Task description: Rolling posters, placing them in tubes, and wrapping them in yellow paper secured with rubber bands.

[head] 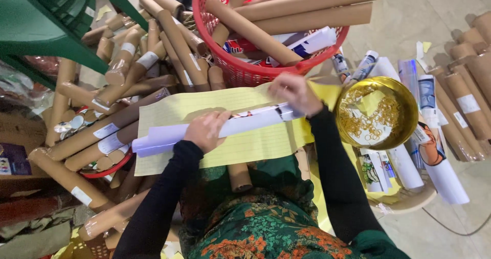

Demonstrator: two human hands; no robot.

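A rolled white poster [240,126] lies across a yellow lined paper sheet [169,110] on my lap. My left hand [205,130] presses down on the middle of the roll. At the roll's right end, my right hand [295,92] grips it together with the far edge of the yellow sheet. Both arms wear black sleeves. A brown cardboard tube [239,176] pokes out from under the sheet near my body.
A red plastic basket [236,70] holds long cardboard tubes and rolled posters just beyond my hands. A gold bowl [404,98] with rubber bands sits at right, above more rolled posters [440,162]. Piles of cardboard tubes [128,69] lie left and far right. A green plastic chair [46,28] stands top left.
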